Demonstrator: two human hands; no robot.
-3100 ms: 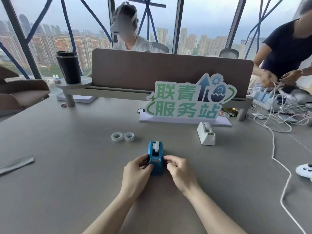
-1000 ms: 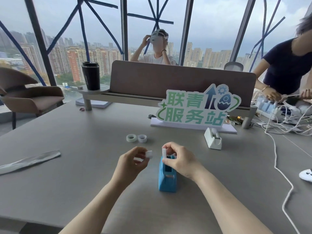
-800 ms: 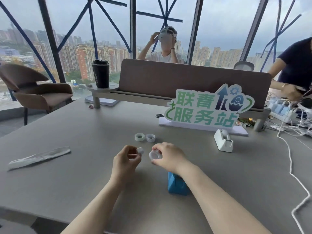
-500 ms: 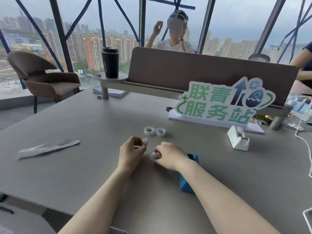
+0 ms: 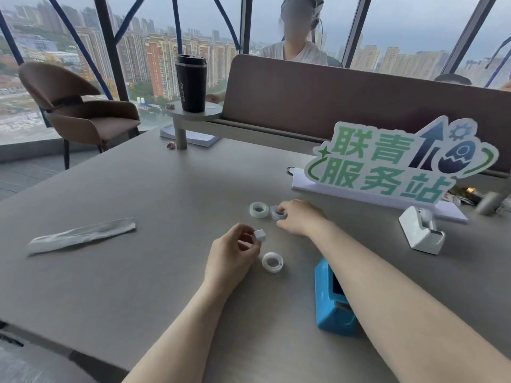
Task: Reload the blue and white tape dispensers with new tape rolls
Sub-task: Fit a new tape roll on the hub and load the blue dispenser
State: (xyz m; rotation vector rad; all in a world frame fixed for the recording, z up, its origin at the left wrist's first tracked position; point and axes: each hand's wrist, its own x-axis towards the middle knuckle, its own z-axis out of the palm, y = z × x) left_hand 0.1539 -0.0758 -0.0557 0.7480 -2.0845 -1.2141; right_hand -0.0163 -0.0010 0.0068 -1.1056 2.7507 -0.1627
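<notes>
The blue tape dispenser (image 5: 330, 297) stands on the grey table (image 5: 154, 205), partly behind my right forearm, its roll slot empty. A used white tape ring (image 5: 272, 262) lies flat just left of it. My left hand (image 5: 231, 258) pinches a small white spool core (image 5: 260, 235). My right hand (image 5: 300, 218) reaches forward, its fingers closing around one of two new tape rolls (image 5: 278, 213); the other new roll (image 5: 259, 210) lies beside it to the left. The white tape dispenser (image 5: 420, 230) stands to the right.
A green and white sign (image 5: 392, 167) on a white base stands behind the rolls. A crumpled clear wrapper (image 5: 83, 236) lies at left. A black tumbler (image 5: 191, 82) sits on a raised round shelf. A brown divider, a chair and a person are beyond.
My right hand put the old tape ring down on the table and reached forward to the new rolls. My left hand still holds the spool core. The view shifted left.
</notes>
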